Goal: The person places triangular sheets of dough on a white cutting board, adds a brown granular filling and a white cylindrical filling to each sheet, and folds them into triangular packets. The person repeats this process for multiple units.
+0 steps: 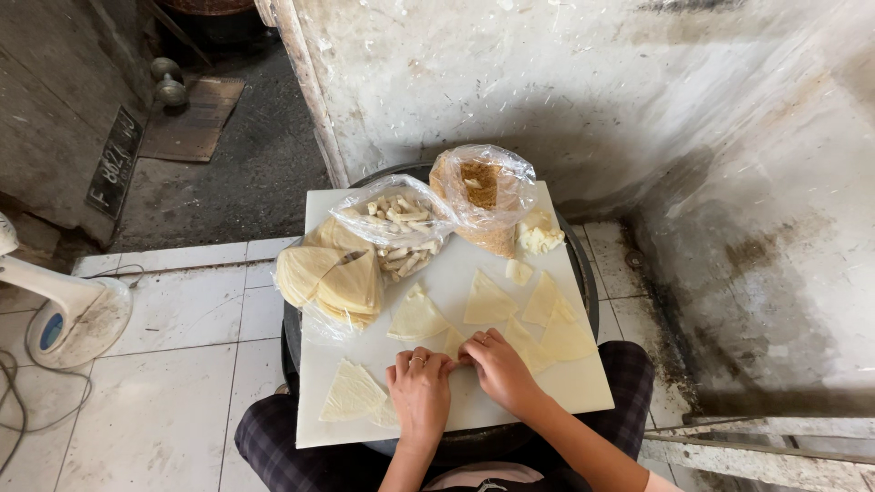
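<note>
Both hands are down at the near edge of the white board [583, 387], working together. Left hand [420, 387] is curled, fingers pinched shut on a small piece of pale wrapper [454, 343]; right hand [499, 366] meets it fingertip to fingertip, closed on the same piece. That wrapper sits right between the two hands, resting on the board, mostly covered by the fingers. Rings show on both hands.

Just left of the left hand lies a ridged triangular wrapper [351, 393], flat on the board. Beyond the hands, more triangles are spread out: one [416, 318] in the middle, one [487, 301] beside it, and a cluster [552, 330] overlapping on the right.

Further back, on the left, a stack of folded wrappers [330, 278] sits in clear plastic. Behind that, an open plastic bag of pale strips [397, 226], and beside it a bag of brown crumbly filling [483, 196]. A few whitish lumps [540, 239] lie just right of that bag.

Off the board, on the tiled floor [182, 310] to the left, stands a fan base [73, 319].
</note>
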